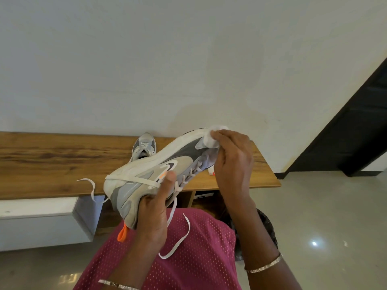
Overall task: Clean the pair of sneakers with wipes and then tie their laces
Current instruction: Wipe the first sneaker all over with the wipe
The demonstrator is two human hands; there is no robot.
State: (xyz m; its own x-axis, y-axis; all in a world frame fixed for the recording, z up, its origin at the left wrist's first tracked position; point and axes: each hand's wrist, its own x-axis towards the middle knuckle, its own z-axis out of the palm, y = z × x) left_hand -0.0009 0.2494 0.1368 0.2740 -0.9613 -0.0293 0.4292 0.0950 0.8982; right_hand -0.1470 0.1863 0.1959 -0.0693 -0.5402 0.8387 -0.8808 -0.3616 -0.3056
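A grey and white sneaker (150, 170) with a thick white sole hangs tilted on its side above the bench, toe up and to the right. My left hand (155, 206) grips it at the heel and collar, thumb on the side panel. At the toe, my right hand (232, 160) presses a white wipe (211, 137) against the sneaker. Its white laces (178, 239) are untied and dangle over my lap. The second sneaker (144, 148) stands on the wooden bench (62, 164) behind the first, partly hidden.
A small white and red object (212, 172) lies on the bench, mostly hidden behind my right hand. A bin with a black liner (266, 229) stands on the floor under my right forearm. A white wall rises behind the bench; a white box (41, 222) sits below it at left.
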